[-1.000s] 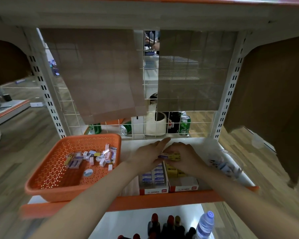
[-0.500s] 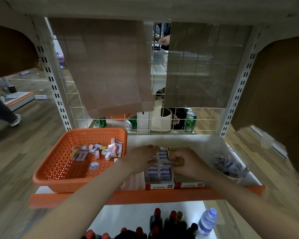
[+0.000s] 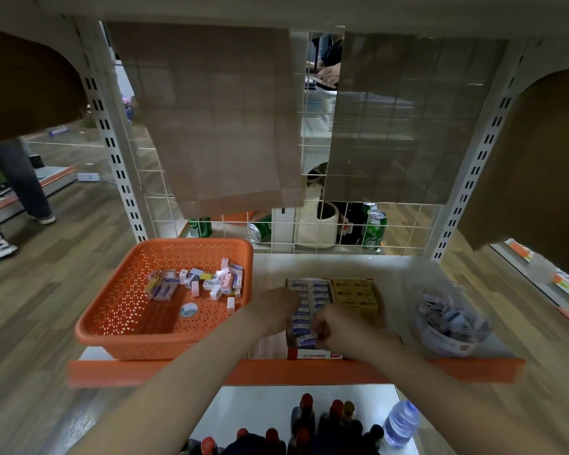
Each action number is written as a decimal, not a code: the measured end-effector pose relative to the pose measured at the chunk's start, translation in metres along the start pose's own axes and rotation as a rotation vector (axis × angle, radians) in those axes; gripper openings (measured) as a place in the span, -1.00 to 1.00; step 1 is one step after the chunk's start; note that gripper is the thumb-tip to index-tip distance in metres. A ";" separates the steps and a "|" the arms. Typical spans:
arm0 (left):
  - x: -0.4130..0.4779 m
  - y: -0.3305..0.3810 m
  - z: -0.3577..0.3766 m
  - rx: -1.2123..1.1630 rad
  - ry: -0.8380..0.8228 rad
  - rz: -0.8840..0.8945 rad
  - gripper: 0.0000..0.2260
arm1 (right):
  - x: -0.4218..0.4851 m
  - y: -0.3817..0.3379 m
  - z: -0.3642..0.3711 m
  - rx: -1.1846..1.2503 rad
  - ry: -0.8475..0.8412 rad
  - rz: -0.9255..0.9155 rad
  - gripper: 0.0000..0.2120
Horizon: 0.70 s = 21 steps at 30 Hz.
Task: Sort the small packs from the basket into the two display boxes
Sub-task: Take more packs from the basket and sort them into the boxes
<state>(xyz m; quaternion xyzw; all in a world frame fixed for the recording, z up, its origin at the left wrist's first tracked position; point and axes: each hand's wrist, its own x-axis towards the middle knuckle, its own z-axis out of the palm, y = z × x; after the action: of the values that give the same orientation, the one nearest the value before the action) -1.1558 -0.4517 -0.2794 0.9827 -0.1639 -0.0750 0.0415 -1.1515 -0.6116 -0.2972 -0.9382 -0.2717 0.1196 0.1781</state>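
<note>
An orange basket (image 3: 119, 310) on the shelf's left holds several small loose packs (image 3: 207, 284), white, blue and yellow. To its right stand two display boxes side by side: the left one (image 3: 316, 290) filled with blue-and-white packs, the right one (image 3: 355, 292) with yellow packs. My left hand (image 3: 276, 307) rests on the left edge of the blue box, fingers curled over packs. My right hand (image 3: 334, 330) hovers over the front of the blue box and pinches a blue-and-white pack (image 3: 307, 339) at its near end.
A clear plastic tub (image 3: 450, 323) of small packets stands at the shelf's right. Green cans (image 3: 375, 228) and a white holder sit behind the wire grid. Dark bottles (image 3: 306, 418) and a water bottle (image 3: 401, 423) stand on the lower shelf. A person's legs are at far left.
My right hand has moved from the yellow box back and left to the front of the blue box. The left hand has slid nearer along the blue box's left side.
</note>
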 end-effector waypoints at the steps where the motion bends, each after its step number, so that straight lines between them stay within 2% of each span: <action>1: 0.000 -0.001 0.000 -0.006 -0.002 0.006 -0.76 | 0.002 0.000 0.001 -0.004 -0.007 0.007 -0.83; 9: 0.000 -0.007 0.002 -0.043 -0.009 0.020 -0.80 | 0.016 -0.006 0.007 -0.136 -0.089 -0.006 -0.87; 21: 0.004 -0.012 0.006 -0.091 0.001 0.026 -0.81 | 0.020 -0.014 0.009 -0.279 -0.069 -0.091 -0.85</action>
<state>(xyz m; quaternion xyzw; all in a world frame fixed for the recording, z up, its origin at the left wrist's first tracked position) -1.1497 -0.4421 -0.2868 0.9776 -0.1732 -0.0814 0.0873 -1.1440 -0.5873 -0.3025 -0.9359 -0.3337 0.1049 0.0418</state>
